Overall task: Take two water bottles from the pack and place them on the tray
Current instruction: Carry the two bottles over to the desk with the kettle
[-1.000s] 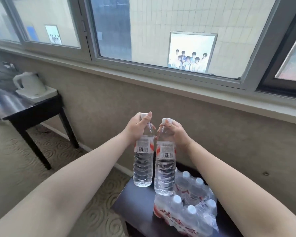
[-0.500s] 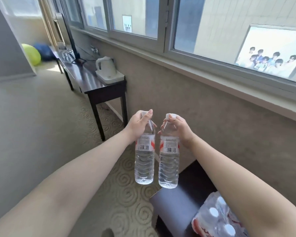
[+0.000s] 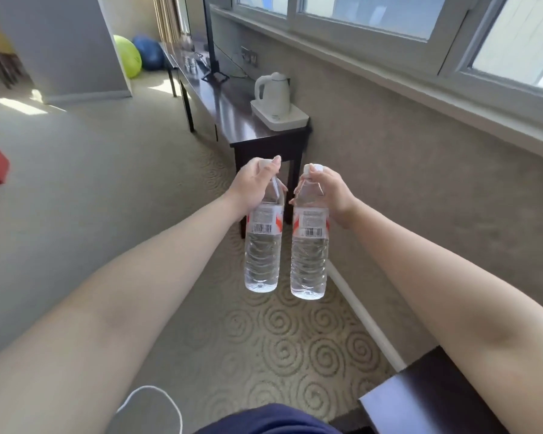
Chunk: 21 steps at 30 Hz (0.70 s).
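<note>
The pack has dropped out of view; left hand [image 3: 254, 182] and right hand [image 3: 330, 192] each pinch a water bottle's neck, left bottle [image 3: 261, 245] and right bottle [image 3: 309, 252], carried toward the white kettle tray [image 3: 279, 119] at the dark side table's [image 3: 232, 120] near end.

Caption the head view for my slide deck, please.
Left hand and right hand each carry a water bottle toward the kettle tray.

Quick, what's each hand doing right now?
Left hand: closed around the left water bottle, near its neck.
Right hand: closed around the right water bottle.
</note>
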Motion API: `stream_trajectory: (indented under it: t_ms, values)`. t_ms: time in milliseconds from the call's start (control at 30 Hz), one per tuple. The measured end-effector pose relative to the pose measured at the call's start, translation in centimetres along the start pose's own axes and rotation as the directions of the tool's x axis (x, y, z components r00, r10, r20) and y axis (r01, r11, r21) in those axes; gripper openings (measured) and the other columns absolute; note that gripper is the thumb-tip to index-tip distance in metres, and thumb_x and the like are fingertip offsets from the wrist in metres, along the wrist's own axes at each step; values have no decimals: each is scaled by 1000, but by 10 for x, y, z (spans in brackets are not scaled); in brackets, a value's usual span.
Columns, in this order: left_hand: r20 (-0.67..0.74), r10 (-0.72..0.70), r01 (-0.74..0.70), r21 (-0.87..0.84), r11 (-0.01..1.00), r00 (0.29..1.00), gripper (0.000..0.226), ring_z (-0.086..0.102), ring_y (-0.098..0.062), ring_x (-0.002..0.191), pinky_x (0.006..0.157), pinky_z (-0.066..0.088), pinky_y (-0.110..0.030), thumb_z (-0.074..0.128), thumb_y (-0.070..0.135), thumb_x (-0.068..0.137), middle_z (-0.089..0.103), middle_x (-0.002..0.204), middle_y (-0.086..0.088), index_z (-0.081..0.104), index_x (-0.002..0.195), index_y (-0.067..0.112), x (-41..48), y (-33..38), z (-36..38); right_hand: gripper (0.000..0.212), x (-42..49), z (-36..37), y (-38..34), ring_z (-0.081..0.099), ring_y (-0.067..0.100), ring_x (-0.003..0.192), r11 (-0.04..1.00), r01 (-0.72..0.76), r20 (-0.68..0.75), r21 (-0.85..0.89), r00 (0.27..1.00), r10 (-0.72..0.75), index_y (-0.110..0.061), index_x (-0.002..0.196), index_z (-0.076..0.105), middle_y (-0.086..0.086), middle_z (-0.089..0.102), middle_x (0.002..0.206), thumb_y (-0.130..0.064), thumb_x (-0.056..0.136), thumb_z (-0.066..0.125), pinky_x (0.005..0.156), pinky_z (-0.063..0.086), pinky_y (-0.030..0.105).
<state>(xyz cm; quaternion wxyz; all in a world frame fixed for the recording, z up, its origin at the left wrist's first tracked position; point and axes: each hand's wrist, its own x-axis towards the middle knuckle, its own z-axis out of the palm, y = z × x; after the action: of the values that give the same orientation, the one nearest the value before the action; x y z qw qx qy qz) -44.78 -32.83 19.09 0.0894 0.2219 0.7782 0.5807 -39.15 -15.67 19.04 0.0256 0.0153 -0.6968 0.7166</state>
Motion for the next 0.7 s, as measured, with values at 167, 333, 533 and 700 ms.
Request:
stream_trajectory:
  t_ms: [167, 333, 533, 700]
  values:
    - [-89, -18, 18, -3, 1000, 996, 37, 64, -7, 87, 93, 42, -28, 42, 42, 97, 72, 88, -11, 54, 71, 18, 35, -21, -70, 24, 75, 47, -1, 61, 17, 55, 1000, 4, 74, -24, 997, -2, -13, 62, 46, 5, 59, 61, -22, 84, 43, 70, 51, 40]
    - [-140, -46, 37, -60, 998, 989, 27, 65, 1, 56, 60, 45, -14, 44, 41, 96, 70, 78, -16, 48, 90, 15, 70, -49, -124, 25, 142, 85, 4, 58, 26, 59, 1000, -15, 130, -13, 991, 16, -12, 67, 47, 4, 60, 56, -27, 86, 44, 84, 46, 58]
    - [-221, -94, 82, -60, 995, 971, 29, 62, -8, 79, 79, 43, -30, 47, 52, 90, 72, 75, 5, 51, 87, 24, 130, -88, -182, 25, 237, 118, 19, 63, 18, 56, 998, -44, 164, 37, 986, 38, -9, 74, 45, 7, 59, 62, -19, 97, 40, 76, 49, 46]
    - [-298, -96, 107, 19, 994, 950, 33, 56, 1, 74, 66, 40, -16, 47, 49, 93, 65, 86, 2, 55, 96, 17, 210, -121, -232, 16, 338, 134, 32, 67, 15, 55, 999, -32, 226, -17, 974, 35, -11, 74, 45, 0, 64, 58, -24, 83, 45, 53, 53, 23]
